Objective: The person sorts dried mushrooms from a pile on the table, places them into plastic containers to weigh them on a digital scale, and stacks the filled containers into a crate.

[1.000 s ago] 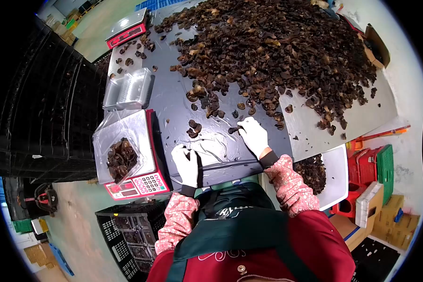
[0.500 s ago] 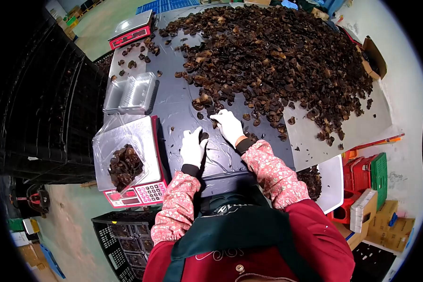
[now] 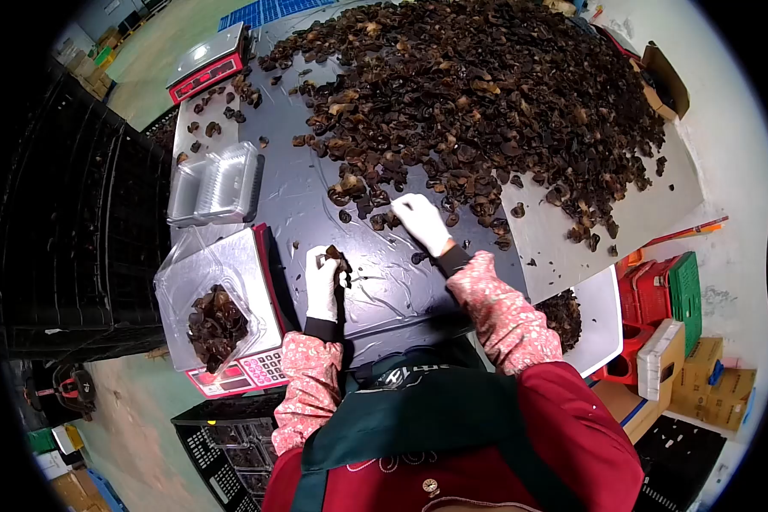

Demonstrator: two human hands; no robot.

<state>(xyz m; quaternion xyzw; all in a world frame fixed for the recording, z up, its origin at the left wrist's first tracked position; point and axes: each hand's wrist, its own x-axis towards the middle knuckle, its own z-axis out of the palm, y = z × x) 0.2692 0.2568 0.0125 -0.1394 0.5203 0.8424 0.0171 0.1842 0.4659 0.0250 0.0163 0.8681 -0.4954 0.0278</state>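
We seem to be in a packing workroom: we see a large heap of dark mushroom-like pieces [image 3: 486, 111], two weighing scales [image 3: 205, 77], clear plastic trays [image 3: 218, 183], stacked black crates [image 3: 72, 222] and cardboard boxes [image 3: 694, 399].

Left grip [image 3: 320, 283] curled, right grip [image 3: 422, 225] farther forward, both forearms [image 3: 505, 314] extended.

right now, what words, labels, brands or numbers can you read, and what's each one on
Nothing reads clearly enough to quote.
White lettering on the green apron: too blurred and foreshortened.
Keypad of the near scale: key markings too small.
Front panel of the far scale: too blurred.
Any print on the cardboard boxes: too small.
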